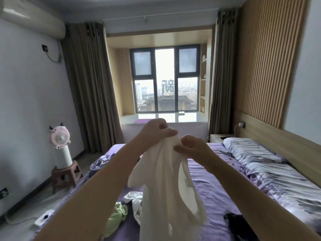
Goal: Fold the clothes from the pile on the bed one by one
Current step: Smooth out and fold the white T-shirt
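Note:
A white garment (163, 181) hangs in the air above the purple bed (213, 193). My left hand (155, 132) grips its top edge, fingers curled over the cloth. Just to the right, my right hand (191, 146) pinches the same edge. The fabric drops in long folds toward the mattress. Under it lies the pile: a light green piece (116, 218), a white piece (133, 197) and something dark between them, partly hidden by the hanging cloth. A black garment (238, 225) lies at the lower right.
Two patterned pillows (264, 162) lie along the wooden headboard at the right. A crumpled purple quilt (99, 164) sits at the bed's far left. A pink fan (60, 148) stands on a brown stool (65, 174). A white device (44, 217) lies on the floor.

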Demonstrator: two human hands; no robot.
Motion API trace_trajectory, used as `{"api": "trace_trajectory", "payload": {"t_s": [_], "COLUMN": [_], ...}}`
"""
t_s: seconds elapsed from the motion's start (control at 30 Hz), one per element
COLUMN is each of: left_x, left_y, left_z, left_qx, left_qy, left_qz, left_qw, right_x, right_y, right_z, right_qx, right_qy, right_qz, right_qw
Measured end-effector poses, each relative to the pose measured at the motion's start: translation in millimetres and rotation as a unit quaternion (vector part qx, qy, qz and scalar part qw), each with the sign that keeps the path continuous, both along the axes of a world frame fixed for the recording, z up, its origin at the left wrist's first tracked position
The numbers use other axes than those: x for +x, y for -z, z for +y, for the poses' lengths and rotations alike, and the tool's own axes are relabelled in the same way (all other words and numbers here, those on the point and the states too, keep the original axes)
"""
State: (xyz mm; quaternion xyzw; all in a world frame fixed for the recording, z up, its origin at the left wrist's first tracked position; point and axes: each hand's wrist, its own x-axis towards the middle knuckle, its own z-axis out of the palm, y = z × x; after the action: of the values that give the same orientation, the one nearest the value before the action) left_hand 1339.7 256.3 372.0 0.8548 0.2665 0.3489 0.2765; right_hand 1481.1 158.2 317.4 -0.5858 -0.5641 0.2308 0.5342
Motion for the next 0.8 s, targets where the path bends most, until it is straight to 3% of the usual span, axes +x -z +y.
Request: {"api": "trace_trajectory", "payload": {"t_s": [0.07,0.17,0.23,0.33,0.53,0.7,0.8], "left_x": [-5.1,-19.8,-32.8,-47.9,-61.5,-58.1,-62.3], "left_y": [-1.7,-5.3,-6.0,-2.0,4.2,2.1,-0.8], "left_z": [3.0,10.3,14.4,22.0,34.7,27.5,29.1], "left_qx": [-0.001,-0.018,-0.012,-0.009,-0.041,-0.027,-0.058], "left_qy": [-0.001,0.0,0.003,0.02,-0.001,-0.018,0.012], "left_qz": [-0.01,-0.019,0.033,0.106,0.013,0.044,0.024], "left_qw": [1.0,1.0,0.999,0.994,0.999,0.998,0.998], "right_x": [3.3,10.4,11.8,9.4,-0.1,-5.1,3.5], "right_y": [4.8,7.2,4.6,-2.4,-11.1,-9.5,-8.6], "right_z": [3.7,4.2,5.3,10.5,19.4,28.6,25.1], "right_qx": [0.003,0.006,0.016,0.021,-0.005,-0.009,-0.003], "right_qy": [0.022,0.005,-0.013,-0.018,-0.074,-0.072,-0.079], "right_qz": [-0.058,0.007,0.047,0.03,-0.027,-0.132,-0.064], "right_qw": [0.998,1.0,0.999,0.999,0.997,0.989,0.995]}}
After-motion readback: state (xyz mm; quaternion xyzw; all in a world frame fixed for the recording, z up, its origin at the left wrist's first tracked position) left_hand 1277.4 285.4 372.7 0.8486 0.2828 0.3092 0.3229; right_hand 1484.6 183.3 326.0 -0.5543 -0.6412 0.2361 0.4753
